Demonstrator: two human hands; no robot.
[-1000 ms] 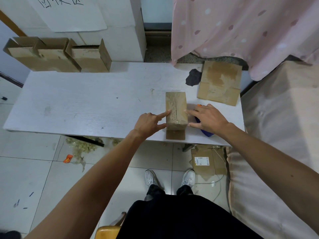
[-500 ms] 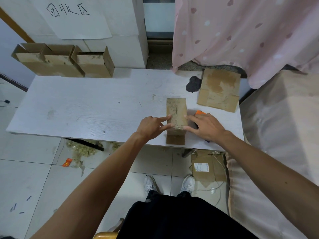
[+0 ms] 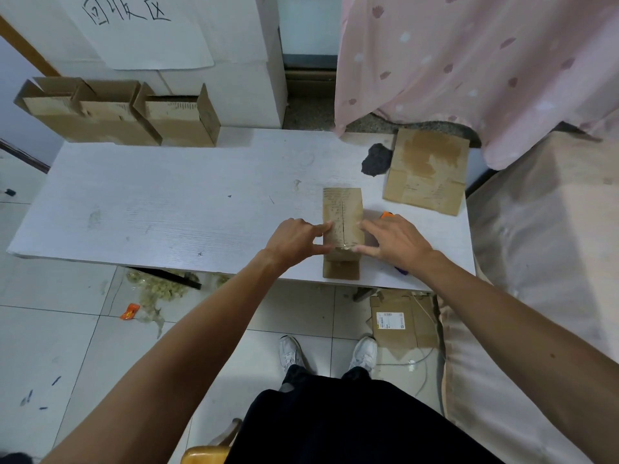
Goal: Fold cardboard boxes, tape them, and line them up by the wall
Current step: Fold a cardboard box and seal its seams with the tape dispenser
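The small cardboard box (image 3: 342, 222) stands near the front edge of the desk (image 3: 167, 209), right of its middle. The left hand (image 3: 296, 239) presses the box's left side with straight forefinger and thumb. The right hand (image 3: 397, 241) presses its right side, fingers spread and straight. Three folded boxes (image 3: 117, 118) stand side by side at the wall.

You've one readable sign — handwritten 回收区 on the white sheet (image 3: 140, 35). Print on the box (image 3: 342, 216) at the table (image 3: 167, 212) edge and the label (image 3: 390, 320) on the floor carton (image 3: 415, 333) — too small to read.
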